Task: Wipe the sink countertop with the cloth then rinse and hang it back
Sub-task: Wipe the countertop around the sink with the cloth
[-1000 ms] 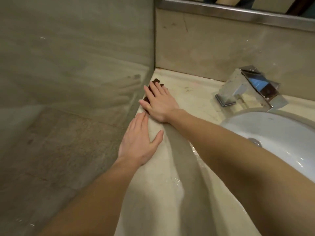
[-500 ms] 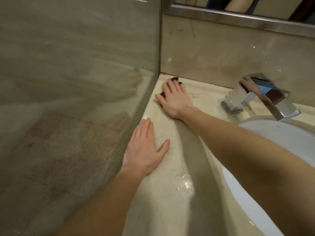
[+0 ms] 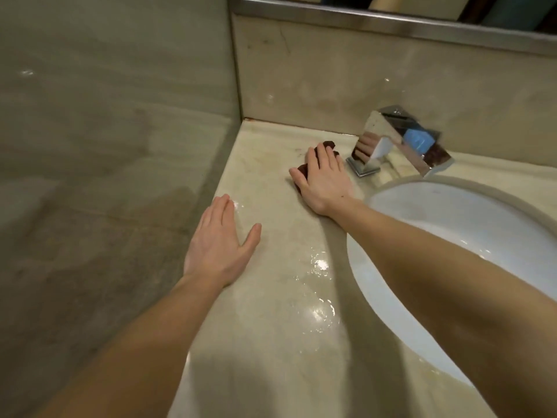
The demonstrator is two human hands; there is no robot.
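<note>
Right hand (image 3: pixel 324 179) flat, pressing the dark cloth (image 3: pixel 328 144) beside the faucet (image 3: pixel 398 143); left hand (image 3: pixel 220 239) splayed empty on wet tabletop (image 3: pixel 286 312), wall edge just left.

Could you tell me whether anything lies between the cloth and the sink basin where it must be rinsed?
Nothing visible: the right hand presses the dark cloth flat beside the faucet, and bare countertop leads to the basin.

My right hand (image 3: pixel 324 179) presses the dark maroon cloth (image 3: pixel 327 145) flat on the wet beige marble desk (image 3: pixel 271 312) (just beside the square chrome faucet (image 3: pixel 398 140)); my left hand (image 3: pixel 220 245) lies flat, fingers spread.
</note>
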